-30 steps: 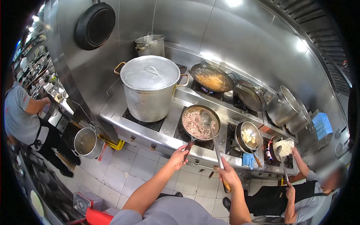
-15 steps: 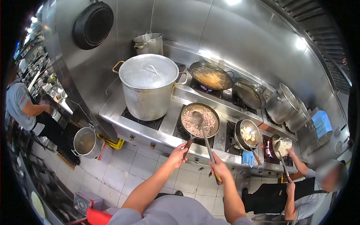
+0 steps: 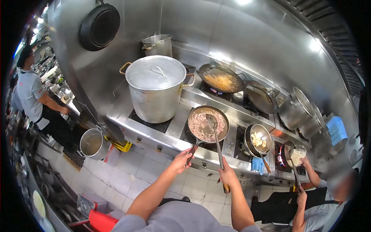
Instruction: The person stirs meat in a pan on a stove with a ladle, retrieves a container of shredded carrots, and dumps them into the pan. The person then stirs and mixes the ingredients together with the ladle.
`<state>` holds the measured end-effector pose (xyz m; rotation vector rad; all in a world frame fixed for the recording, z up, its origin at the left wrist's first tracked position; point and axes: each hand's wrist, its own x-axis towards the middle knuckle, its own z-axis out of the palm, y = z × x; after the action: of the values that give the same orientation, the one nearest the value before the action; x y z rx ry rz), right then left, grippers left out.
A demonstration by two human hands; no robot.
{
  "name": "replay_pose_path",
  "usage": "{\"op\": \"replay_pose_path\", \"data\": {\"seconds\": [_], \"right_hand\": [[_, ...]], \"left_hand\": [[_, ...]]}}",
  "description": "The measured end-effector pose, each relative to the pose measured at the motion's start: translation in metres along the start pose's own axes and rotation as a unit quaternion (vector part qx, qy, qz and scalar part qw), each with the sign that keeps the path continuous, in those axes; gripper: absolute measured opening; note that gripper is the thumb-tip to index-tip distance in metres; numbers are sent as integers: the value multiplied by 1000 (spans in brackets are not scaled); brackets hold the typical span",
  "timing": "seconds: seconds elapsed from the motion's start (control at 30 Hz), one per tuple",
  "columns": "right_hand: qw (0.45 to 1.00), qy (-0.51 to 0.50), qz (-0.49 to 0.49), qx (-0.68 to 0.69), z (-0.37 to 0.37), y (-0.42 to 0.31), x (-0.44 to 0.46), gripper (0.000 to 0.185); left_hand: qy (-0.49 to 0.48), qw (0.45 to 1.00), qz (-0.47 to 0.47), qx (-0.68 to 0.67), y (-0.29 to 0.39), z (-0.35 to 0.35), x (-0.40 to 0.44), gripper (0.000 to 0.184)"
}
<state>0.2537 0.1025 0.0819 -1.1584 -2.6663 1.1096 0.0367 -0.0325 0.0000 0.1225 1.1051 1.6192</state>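
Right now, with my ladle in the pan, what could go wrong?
The pinkish chopped meat could spill over the round dark metal frying pan's rim if the long-handled metal ladle pushes too hard. The bright blue cloth at the stove's steel front edge sits near a glowing burner flame and might scorch.

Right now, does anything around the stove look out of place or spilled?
Possibly: the blue cloth at the stove's front edge sits near the flame beside the co-worker's pan, an odd place for it. I see no clear spill around your pan.
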Motion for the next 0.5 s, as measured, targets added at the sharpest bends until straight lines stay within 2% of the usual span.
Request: {"op": "replay_pose_path", "data": {"seconds": [0.03,0.07,0.1,0.17,0.2,0.23,0.3,0.37,0.43,0.47,0.5], "right_hand": [[984,-50,73,155,-8,-19,-10,71],[964,-84,68,242,-9,-13,-19,71],[964,-85,66,243,-11,-7,-25,71],[894,-201,92,390,-14,2,-33,72],[915,-193,121,333,-13,2,-26,72],[914,-194,122,334,-8,8,-15,72],[991,-77,57,88,-3,12,7,72],[988,-53,79,124,-7,9,14,73],[997,18,32,61,-6,31,35,75],[993,93,-39,-54,-3,40,44,74],[994,93,-34,-53,-4,40,50,74]], "left_hand": [[-9,1000,-3,3,2,-1,1,46],[-7,1000,0,5,4,-1,-1,46],[2,1000,-4,6,6,2,-3,46],[14,1000,-10,3,4,6,-4,46],[17,1000,-3,6,2,7,-4,46],[19,1000,5,11,1,8,-4,46],[16,1000,2,11,2,8,-2,48],[13,1000,-2,12,4,8,-1,50],[21,1000,-4,9,6,15,-2,44],[19,1000,-7,11,5,15,0,44],[20,1000,2,6,1,13,3,43]]}}
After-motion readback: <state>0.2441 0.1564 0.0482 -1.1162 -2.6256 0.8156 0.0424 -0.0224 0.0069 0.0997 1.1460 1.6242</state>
